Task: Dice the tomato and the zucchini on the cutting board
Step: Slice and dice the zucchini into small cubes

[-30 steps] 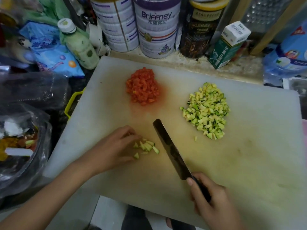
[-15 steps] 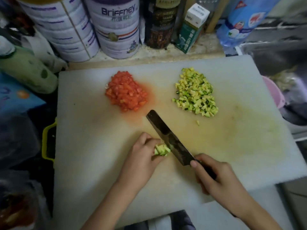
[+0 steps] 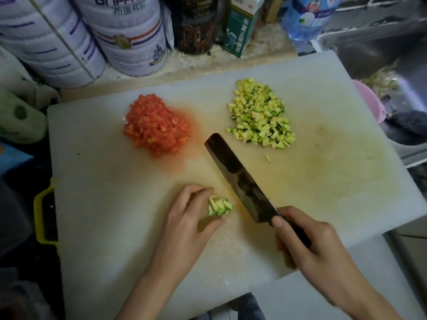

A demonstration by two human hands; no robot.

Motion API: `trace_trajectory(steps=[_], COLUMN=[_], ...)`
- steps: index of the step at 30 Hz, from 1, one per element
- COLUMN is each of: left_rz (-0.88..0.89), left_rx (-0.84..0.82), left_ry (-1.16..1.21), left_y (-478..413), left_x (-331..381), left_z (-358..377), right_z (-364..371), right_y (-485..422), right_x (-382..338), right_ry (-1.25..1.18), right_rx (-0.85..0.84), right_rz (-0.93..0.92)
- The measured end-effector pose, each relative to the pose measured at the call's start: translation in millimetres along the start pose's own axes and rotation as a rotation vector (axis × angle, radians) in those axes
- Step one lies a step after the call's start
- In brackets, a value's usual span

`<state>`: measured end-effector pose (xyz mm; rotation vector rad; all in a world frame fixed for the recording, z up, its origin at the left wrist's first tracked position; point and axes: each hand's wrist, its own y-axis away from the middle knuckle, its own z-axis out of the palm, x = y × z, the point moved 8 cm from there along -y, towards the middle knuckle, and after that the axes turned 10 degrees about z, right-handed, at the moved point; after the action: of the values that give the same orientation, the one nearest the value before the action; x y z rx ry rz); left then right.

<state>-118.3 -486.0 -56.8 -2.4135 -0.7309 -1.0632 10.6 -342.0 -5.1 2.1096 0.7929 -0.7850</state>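
A white cutting board (image 3: 323,192) carries a heap of diced tomato (image 3: 157,128) at the back left and a heap of diced zucchini (image 3: 261,114) at the back right. Near the front, my left hand (image 3: 187,218) cups a small bunch of zucchini pieces (image 3: 219,206) between fingertips and thumb. My right hand (image 3: 307,241) grips the dark handle of a cleaver (image 3: 240,176), whose blade lies just right of that bunch and points away toward the tomato. One loose zucchini cube (image 3: 267,158) lies below the big heap.
Large tins (image 3: 129,38), a dark jar (image 3: 196,24), a green carton (image 3: 242,26) and a blue bottle (image 3: 307,17) line the back edge. A pink bowl (image 3: 369,102) and sink sit right. A yellow handle (image 3: 42,215) pokes out at the board's left.
My left hand has swept the scattered zucchini pieces into a tight bunch and now holds them. The cleaver stays beside them on the right. The camera has shifted right and closer.
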Motion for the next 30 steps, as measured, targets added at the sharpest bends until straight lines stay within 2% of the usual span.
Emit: trace_trajectory(steps=[3,7,11,21,27,30], left_rz=[0.056,0.163,0.184,0.198,0.187,0.19], left_rx=[0.002,0.051,0.099,0.097,0.129,0.156], left_ry=[-0.012,-0.036,-0.029,-0.087,-0.082,-0.076], left_y=[0,-1,-1,-1,0,0], left_x=[-2,1,0,5,9,9], left_z=[0,1,-1,6,5,5], right_z=[14,32,39,48,55,61], right_y=[23,45,47,43,44,43], right_x=[9,11,13,15,10,6], right_ry=[-0.076,0.029,0.005,-0.048,0.121,0.287], right_rx=[0.01,0.151,0.225,0.25,0.299,0.328], right_rz=[0.075,0.056,0.06,0.101,0.056,0.067])
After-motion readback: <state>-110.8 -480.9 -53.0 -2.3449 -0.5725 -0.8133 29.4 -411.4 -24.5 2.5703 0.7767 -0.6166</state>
